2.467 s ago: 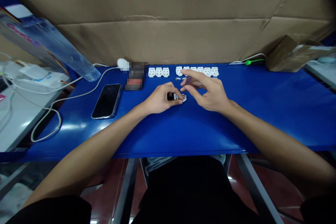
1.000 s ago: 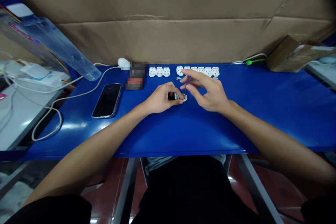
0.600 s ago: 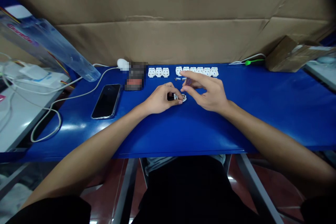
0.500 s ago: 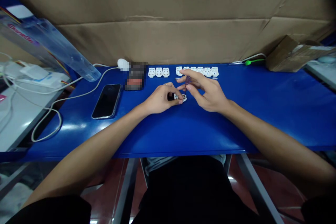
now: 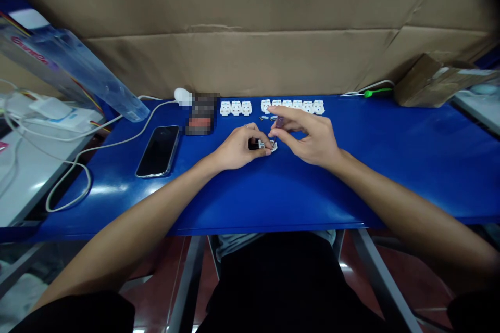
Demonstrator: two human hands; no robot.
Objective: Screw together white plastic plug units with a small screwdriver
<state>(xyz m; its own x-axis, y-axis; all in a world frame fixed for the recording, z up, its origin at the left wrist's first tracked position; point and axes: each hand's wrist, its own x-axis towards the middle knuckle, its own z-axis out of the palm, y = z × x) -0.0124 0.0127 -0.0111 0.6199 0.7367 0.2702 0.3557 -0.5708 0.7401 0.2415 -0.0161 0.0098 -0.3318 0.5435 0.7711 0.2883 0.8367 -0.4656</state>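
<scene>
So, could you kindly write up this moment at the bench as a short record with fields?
Left hand: grips a small white-and-black fitting
Right hand: pinches a small screwdriver with a purple handle, its shaft down at the fitting
Just ahead: small metal parts, then a row of white fittings
Surface: blue table
Also on table: smartphone, white cable, cardboard box

Slanted magenta lettering [image 5: 29, 48], perhaps beginning "Gran", on a clear plastic package [image 5: 84, 70], rest unreadable
</scene>
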